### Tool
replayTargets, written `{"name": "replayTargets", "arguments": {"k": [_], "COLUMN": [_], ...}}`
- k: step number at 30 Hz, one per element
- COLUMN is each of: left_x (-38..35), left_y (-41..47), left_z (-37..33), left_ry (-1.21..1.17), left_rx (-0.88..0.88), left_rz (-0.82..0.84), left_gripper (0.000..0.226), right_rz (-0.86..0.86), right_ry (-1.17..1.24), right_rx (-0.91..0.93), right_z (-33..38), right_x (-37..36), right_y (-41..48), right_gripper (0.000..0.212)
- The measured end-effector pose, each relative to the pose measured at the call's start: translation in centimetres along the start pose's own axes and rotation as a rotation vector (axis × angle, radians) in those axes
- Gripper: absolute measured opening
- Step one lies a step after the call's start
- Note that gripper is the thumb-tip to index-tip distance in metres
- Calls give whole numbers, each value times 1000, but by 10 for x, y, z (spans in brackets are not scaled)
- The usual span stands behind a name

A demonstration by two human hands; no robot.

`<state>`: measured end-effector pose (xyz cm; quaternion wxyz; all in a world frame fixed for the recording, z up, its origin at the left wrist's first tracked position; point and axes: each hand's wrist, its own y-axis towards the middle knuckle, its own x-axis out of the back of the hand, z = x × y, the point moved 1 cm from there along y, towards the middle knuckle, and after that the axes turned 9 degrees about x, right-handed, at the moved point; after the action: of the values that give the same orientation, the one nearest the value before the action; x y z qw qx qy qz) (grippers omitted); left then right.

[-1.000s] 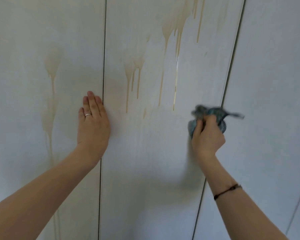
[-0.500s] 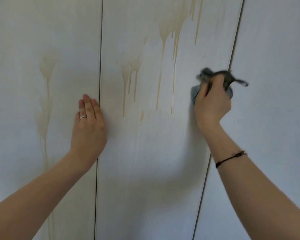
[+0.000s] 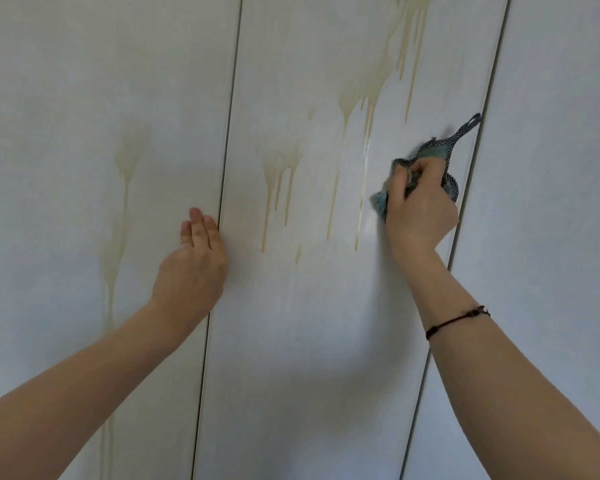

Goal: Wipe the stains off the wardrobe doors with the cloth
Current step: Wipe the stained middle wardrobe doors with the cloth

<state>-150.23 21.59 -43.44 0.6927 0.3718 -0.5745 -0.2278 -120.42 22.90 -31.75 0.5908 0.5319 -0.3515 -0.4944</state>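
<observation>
- Cloth (image 3: 430, 153): blue-grey and bunched, gripped in the right hand (image 3: 420, 213) with the fingers curled round it. One loose tail sticks up toward the right edge of the middle door (image 3: 309, 341). The wad is pressed to that door near its right edge, just beside the rightmost brown run.
- Left hand (image 3: 194, 261): flat, fingers straight and together, holding nothing. The palm lies over the seam (image 3: 223, 181) between the left door (image 3: 49, 271) and the middle one, apparently as a brace.
- Change: a second ago the cloth hand sat lower by the same edge, below the tails of the runs. It has since climbed and now stands level with their lower lengths, closer in. The left hand has kept to the seam throughout.
- Stains (image 3: 347, 102): brown runs come down the middle door from its top edge and read as unbroken. A paler drip (image 3: 129, 150) marks the left door, untouched.
- A bright streak follows the rightmost run — damp or glare, cannot tell.
- Judgement: the strokes have worked the bare strip by the right edge, so little staining is off yet — the task is early. The next pass probably has to swing left across the runs.
- Right door (image 3: 551, 202): no stain shows in the part in view.
- A dark cord (image 3: 458, 320) circles the right wrist.
</observation>
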Motion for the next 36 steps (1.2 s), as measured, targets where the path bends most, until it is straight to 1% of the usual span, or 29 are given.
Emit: {"name": "replayTargets", "arguments": {"k": [2, 3, 5, 6, 7, 8, 9, 11, 13, 14, 16, 17, 18, 20, 22, 23, 24, 25, 26, 28, 29, 30, 31, 32, 34, 36], "left_x": [-2, -1, 4, 7, 10, 13, 15, 17, 14, 13, 14, 15, 14, 14, 18, 19, 23, 26, 29, 30, 29, 28, 25, 22, 15, 14], "left_y": [1, 3, 5, 6, 7, 9, 10, 13, 17, 18, 17, 16, 15, 11, 13, 15, 20, 25, 33, 47, 53, 56, 58, 59, 57, 56], "left_z": [0, 0, 2, 4, 7, 10, 12, 14, 15, 15, 13, 13, 13, 17, 25, 30, 36, 38, 38, 34, 31, 27, 26, 25, 27, 25], "left_ry": [16, 21, 16, 13, 18, 30, 32, 26, 34, 24, 6, -7, -24, -70, -182, -247, -290, -311, -315, -286, -251, -213, -184, -173, -176, -177], "left_rx": [5, 6, -1, -9, -19, -34, -43, -67, -84, -90, -109, -117, -124, -135, -151, -176, -189, -188, -169, -130, -123, -118, -114, -108, -91, -90], "left_rz": [-5, 8, 50, 73, 95, 107, 106, 85, 42, 12, -45, -83, -122, -176, -279, -338, -408, -456, -483, -469, -438, -403, -375, -355, -342, -340], "left_gripper": [62, 61, 58, 59, 59, 59, 58, 55, 51, 51, 52, 51, 50, 47, 37, 33, 33, 39, 46, 59, 61, 61, 61, 62, 65, 68], "right_rz": [86, 154, 274, 293, 282, 258, 255, 234, 181, 150, 96, 111, 141, 230, 306, 291, 271, 253, 241, 221, 204, 177, 169, 183, 241, 283], "right_ry": [12, 10, 0, -16, -43, -68, -87, -128, -148, -113, -41, -51, -72, -63, -58, -56, -43, -28, -23, 3, 18, 30, 33, 31, 35, 45], "right_rx": [22, 90, 341, 477, 590, 664, 698, 628, 469, 378, 222, 194, 231, 404, 517, 544, 553, 521, 463, 322, 282, 263, 252, 246, 265, 406], "right_z": [5, 7, 3, -1, -6, -8, -9, -2, 11, 18, 30, 33, 33, 31, 29, 27, 31, 34, 41, 54, 59, 60, 61, 60, 56, 47], "right_x": [1, 3, 7, 7, 5, 2, -1, -5, -11, -12, -13, -13, -14, -13, -10, -10, -14, -16, -18, -19, -22, -22, -21, -19, -17, -14], "right_y": [-29, -54, -111, -130, -136, -129, -114, -70, -25, -9, 3, -4, -22, -72, -100, -97, -81, -61, -36, 7, 19, 22, 19, 9, -32, -87], "right_gripper": [25, 23, 21, 23, 27, 32, 38, 47, 49, 49, 47, 45, 42, 37, 32, 26, 20, 20, 23, 28, 23, 18, 17, 20, 27, 27]}}
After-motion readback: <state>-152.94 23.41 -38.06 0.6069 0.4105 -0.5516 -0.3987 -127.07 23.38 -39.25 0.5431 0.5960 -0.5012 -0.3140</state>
